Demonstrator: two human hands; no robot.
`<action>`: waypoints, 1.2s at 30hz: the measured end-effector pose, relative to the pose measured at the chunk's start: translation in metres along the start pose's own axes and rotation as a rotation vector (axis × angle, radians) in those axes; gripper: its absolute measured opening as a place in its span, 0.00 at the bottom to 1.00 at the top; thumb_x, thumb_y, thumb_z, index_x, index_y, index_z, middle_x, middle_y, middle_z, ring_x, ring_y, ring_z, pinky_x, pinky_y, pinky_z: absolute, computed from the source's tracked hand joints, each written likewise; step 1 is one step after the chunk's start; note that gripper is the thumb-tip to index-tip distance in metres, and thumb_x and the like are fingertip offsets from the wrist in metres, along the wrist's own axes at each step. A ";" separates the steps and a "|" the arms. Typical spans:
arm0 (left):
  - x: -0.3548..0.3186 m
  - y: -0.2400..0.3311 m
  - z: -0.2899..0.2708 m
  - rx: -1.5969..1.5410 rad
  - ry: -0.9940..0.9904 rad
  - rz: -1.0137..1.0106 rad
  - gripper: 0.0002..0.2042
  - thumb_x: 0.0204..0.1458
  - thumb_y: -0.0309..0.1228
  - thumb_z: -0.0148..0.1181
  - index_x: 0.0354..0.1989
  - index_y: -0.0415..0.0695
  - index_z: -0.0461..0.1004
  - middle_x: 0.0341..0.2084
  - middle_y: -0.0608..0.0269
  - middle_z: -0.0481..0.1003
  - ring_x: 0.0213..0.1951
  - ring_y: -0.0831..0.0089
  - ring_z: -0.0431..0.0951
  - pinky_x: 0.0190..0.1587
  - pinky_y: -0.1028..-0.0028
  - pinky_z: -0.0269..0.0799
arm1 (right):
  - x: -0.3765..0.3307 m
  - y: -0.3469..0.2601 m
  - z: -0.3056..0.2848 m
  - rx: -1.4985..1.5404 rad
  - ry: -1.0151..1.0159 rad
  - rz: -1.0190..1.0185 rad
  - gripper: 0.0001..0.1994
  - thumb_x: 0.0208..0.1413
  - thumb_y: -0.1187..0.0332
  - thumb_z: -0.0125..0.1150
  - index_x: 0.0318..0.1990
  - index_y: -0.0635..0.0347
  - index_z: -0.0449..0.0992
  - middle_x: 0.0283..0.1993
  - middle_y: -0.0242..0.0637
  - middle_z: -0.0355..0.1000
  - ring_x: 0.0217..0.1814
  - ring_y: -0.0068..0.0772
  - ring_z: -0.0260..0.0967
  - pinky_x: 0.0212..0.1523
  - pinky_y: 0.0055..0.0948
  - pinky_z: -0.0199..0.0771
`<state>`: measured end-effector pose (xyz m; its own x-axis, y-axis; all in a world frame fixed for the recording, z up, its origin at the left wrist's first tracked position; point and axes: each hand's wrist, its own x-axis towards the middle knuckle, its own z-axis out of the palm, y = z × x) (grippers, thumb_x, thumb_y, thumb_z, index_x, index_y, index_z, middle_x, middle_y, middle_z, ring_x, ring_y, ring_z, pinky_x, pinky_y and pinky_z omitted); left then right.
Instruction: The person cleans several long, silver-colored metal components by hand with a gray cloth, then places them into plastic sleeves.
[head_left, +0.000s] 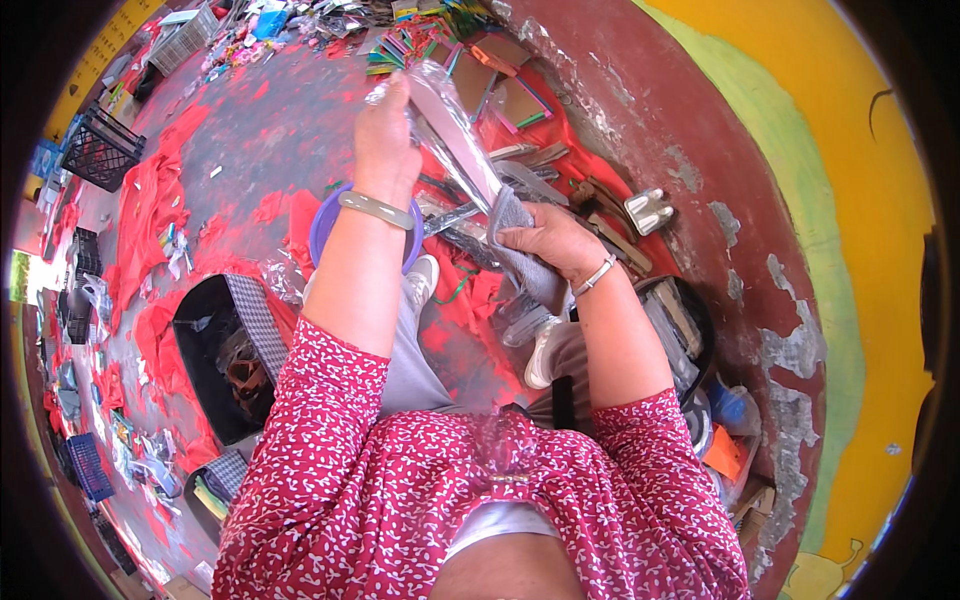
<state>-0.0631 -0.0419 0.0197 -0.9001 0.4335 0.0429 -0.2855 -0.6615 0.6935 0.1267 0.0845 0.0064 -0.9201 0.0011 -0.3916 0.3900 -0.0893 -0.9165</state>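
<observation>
Near 11 o'clock, the left hand [388,135] grips the upper end of a long, flat, pinkish-brown strip in glossy clear plastic [450,120], which slants down toward 1 o'clock. Near 2 o'clock, the right hand [555,240] clasps a thick grey cloth [512,222] around the strip's lower end. Below the left hand, a round purple plastic basin [324,228] sits at 10 o'clock, partly behind the forearm. A slatted black plastic crate [103,150] stands farther out at 10 o'clock, and a peeling red-and-yellow painted wall [850,150] curves from 1 to 4 o'clock.
</observation>
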 end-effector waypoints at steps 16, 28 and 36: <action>0.001 0.019 0.000 -0.242 -0.049 -0.006 0.19 0.55 0.42 0.47 0.44 0.37 0.64 0.37 0.52 0.71 0.42 0.56 0.72 0.46 0.59 0.68 | -0.005 0.010 0.005 0.352 0.235 -0.357 0.11 0.54 0.67 0.55 0.43 0.62 0.70 0.32 0.28 0.69 0.33 0.18 0.65 0.35 0.20 0.68; -0.036 -0.040 0.031 0.031 -0.153 -0.226 0.09 0.52 0.33 0.54 0.39 0.43 0.68 0.31 0.64 0.72 0.34 0.72 0.74 0.37 0.70 0.73 | 0.024 0.022 -0.007 -0.048 0.725 -0.562 0.13 0.57 0.64 0.49 0.29 0.67 0.71 0.23 0.24 0.63 0.28 0.14 0.55 0.27 0.19 0.61; -0.039 -0.039 0.036 0.020 -0.033 -0.171 0.07 0.51 0.30 0.53 0.36 0.41 0.69 0.30 0.62 0.73 0.33 0.71 0.75 0.33 0.70 0.74 | 0.021 -0.003 0.007 0.436 0.790 -0.510 0.14 0.59 0.62 0.46 0.30 0.62 0.71 0.22 0.23 0.62 0.24 0.13 0.55 0.24 0.17 0.58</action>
<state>-0.0046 -0.0105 0.0170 -0.8277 0.5586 -0.0534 -0.4264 -0.5641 0.7071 0.1057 0.0776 0.0011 -0.6252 0.7788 -0.0515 -0.2311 -0.2477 -0.9409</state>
